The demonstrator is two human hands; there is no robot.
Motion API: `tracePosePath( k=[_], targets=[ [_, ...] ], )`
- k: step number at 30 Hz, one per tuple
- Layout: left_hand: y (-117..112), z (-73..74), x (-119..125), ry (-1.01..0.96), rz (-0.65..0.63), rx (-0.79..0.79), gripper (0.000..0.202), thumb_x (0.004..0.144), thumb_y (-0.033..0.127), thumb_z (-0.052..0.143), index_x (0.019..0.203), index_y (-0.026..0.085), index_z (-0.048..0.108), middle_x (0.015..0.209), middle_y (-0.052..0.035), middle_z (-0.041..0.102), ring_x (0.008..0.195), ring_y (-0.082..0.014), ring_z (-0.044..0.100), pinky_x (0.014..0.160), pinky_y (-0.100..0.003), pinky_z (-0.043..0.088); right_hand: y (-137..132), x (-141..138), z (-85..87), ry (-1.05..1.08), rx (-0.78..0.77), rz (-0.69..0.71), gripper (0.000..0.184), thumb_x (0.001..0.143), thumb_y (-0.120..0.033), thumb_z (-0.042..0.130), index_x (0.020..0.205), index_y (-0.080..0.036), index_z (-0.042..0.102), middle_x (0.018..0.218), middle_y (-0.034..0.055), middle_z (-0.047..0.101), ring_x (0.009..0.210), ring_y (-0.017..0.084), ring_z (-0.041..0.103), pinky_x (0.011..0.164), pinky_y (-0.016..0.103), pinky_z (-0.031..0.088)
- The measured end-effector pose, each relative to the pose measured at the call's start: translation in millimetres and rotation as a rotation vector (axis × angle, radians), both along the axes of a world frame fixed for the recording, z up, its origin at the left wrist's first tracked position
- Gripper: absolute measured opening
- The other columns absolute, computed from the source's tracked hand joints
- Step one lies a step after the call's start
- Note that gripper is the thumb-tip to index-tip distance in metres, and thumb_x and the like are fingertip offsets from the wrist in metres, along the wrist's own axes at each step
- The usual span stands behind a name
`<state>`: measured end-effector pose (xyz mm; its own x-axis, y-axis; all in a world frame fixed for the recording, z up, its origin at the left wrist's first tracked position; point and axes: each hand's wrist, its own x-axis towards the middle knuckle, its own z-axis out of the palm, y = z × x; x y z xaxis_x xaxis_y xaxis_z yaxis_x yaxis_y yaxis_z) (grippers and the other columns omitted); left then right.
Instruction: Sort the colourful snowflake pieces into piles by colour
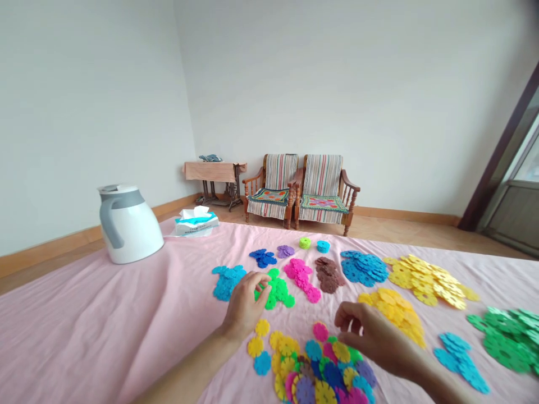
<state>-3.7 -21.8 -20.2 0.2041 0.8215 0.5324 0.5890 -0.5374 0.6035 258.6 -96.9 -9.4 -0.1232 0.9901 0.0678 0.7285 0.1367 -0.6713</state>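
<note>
My left hand (246, 300) reaches over the pink tablecloth (126, 314) and pinches a green snowflake disc (261, 293) at the edge of the green disc pile (280, 292). My right hand (373, 335) hovers with curled fingers over the mixed-colour heap of discs (314, 367) near the front edge; whether it holds a disc is hidden. Sorted piles lie beyond: light blue (227, 280), dark blue (263, 257), purple (286, 251), pink (302, 276), brown (329, 274), blue (365, 266) and yellow (427, 278).
A white kettle (126, 223) and a tissue box (196, 221) stand at the back left of the table. More piles lie right: orange-yellow (398, 311), light blue (463, 359), green (511, 336). Two wooden armchairs (301, 193) and a small table (214, 174) stand by the far wall.
</note>
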Motion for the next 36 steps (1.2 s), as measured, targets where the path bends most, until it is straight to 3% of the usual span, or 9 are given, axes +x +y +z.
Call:
tracePosePath(
  k=[3,8,16,20,26,31,36],
  targets=[
    [-16,5.8,9,0.052,-0.139,0.006,0.014,0.082,0.017,0.05,0.083,0.018,0.063,0.078,-0.0028,0.064,0.075,-0.0152,0.059,0.069,-0.026,0.045,-10,-3,5.0,-0.061,-0.06,0.043,0.013,0.063,-0.016,0.056,0.075,-0.02,0.059,0.073,-0.0008,0.059,0.066,0.013,0.052,0.059,0.024,0.038],
    [-35,8.0,21,0.199,-0.331,0.02,0.016,0.083,0.018,0.05,0.075,0.019,0.065,0.068,-0.0021,0.062,0.07,-0.0149,0.056,0.065,-0.024,0.042,-11,-10,7.0,-0.104,-0.09,0.05,0.015,0.059,-0.019,0.06,0.074,-0.02,0.056,0.07,-0.0027,0.053,0.065,0.012,0.045,0.057,0.023,0.034],
    [-39,7.8,24,0.156,-0.338,-0.03,0.014,0.082,0.017,0.053,0.075,0.018,0.065,0.07,-0.0028,0.063,0.071,-0.0151,0.057,0.065,-0.024,0.042,-9,-13,10.2,-0.02,-0.077,0.083,0.008,0.063,-0.014,0.055,0.067,-0.02,0.052,0.068,-0.0033,0.054,0.065,0.011,0.047,0.058,0.022,0.034],
    [-43,8.8,26,0.084,-0.402,-0.086,0.011,0.081,0.02,0.056,0.082,0.017,0.067,0.074,-0.0034,0.062,0.071,-0.0145,0.057,0.065,-0.024,0.044,-9,-22,15.4,0.064,-0.032,0.098,0.01,0.064,-0.01,0.053,0.067,-0.019,0.054,0.065,-0.0036,0.057,0.063,0.011,0.049,0.057,0.021,0.035],
    [-49,9.2,28,0.022,-0.471,-0.215,0.018,0.078,0.027,0.063,0.093,0.017,0.066,0.08,-0.0035,0.062,0.072,-0.014,0.057,0.067,-0.024,0.045,-10,-37,18.6,0.18,0.013,0.057,0.01,0.065,-0.01,0.052,0.066,-0.019,0.05,0.058,-0.0056,0.05,0.056,0.009,0.044,0.052,0.02,0.033],
    [-50,10.4,31,-0.01,-0.452,-0.231,0.01,0.078,0.024,0.063,0.074,0.015,0.064,0.068,-0.0004,0.061,0.066,-0.0122,0.055,0.062,-0.022,0.041,-15,-53,19.4,0.244,0.086,0.058,0.011,0.066,-0.009,0.051,0.066,-0.02,0.048,0.061,-0.0047,0.051,0.06,0.01,0.048,0.056,0.021,0.036],
    [-24,5.1,20,-0.071,-0.184,-0.204,0.009,0.075,0.019,0.059,0.068,0.016,0.061,0.064,0.0004,0.062,0.063,-0.0124,0.056,0.061,-0.022,0.041,-10,-49,11.8,0.212,0.061,-0.021,0.004,0.074,-0.019,0.049,0.077,-0.02,0.051,0.062,-0.0041,0.053,0.057,0.011,0.051,0.054,0.022,0.038]
  ],
)
